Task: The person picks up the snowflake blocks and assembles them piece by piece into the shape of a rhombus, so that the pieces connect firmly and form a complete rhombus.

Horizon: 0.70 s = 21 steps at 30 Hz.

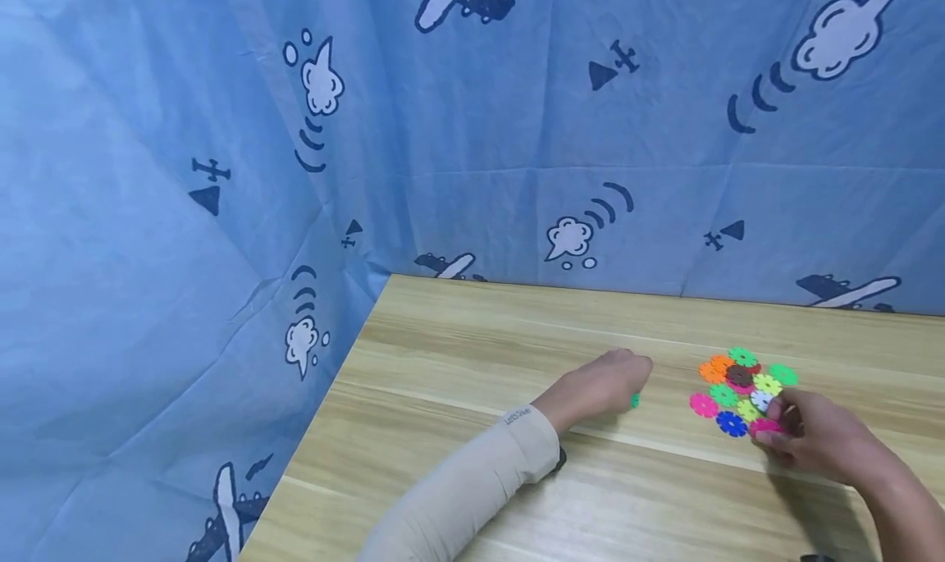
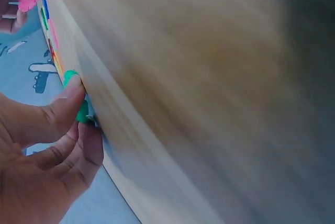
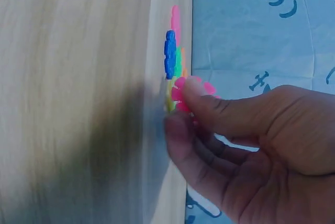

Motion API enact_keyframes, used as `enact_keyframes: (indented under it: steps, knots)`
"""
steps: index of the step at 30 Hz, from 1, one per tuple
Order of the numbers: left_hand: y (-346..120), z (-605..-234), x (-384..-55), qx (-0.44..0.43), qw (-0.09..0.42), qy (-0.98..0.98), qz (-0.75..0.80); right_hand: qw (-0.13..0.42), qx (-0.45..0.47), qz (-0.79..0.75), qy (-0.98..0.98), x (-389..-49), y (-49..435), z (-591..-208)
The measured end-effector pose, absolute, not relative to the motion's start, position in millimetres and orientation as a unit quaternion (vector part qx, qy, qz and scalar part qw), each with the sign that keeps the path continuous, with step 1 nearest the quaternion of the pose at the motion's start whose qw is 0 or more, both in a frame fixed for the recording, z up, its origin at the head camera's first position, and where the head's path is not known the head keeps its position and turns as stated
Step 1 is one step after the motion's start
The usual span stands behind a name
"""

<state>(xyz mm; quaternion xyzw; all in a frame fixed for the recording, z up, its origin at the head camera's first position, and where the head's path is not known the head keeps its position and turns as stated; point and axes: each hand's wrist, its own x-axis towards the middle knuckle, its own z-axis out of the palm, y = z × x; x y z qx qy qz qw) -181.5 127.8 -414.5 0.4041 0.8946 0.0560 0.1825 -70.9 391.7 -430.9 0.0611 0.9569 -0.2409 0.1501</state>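
My left hand (image 1: 609, 380) is over the table, left of a loose cluster of notched plastic snowflake discs. Its thumb and fingers pinch a green snowflake disc (image 2: 70, 76), mostly covered by the thumb; a green part also shows below the thumb, and I cannot tell if it is a second disc. At the cluster's right front, my right hand (image 1: 827, 435) pinches a pink snowflake disc (image 3: 179, 89) between thumb and fingers. Nearby lie a blue disc (image 1: 732, 423), a white disc (image 1: 761, 400), a brown disc (image 1: 739, 376) and an orange disc (image 1: 713, 372).
The wooden table (image 1: 458, 357) carries the discs, which partly overlap. A green disc (image 1: 784, 374) lies at the cluster's right side, and another pink disc (image 1: 704, 404) at its left. Blue printed curtain (image 1: 472, 135) hangs behind and left of the table.
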Motion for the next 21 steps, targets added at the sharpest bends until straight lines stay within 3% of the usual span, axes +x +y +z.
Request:
enact_keyframes:
  steps: [11, 21]
  knots:
    - [103.1, -411.1, -176.6, 0.417, 0.168, 0.881, 0.149, 0.121, 0.082, -0.288, 0.946, -75.2, 379.6, -416.8]
    - [66.4, -388.2, -168.8, 0.435, 0.131, 0.844, 0.285, 0.021, 0.011, -0.342, 0.939, -64.5, 352.6, -392.6]
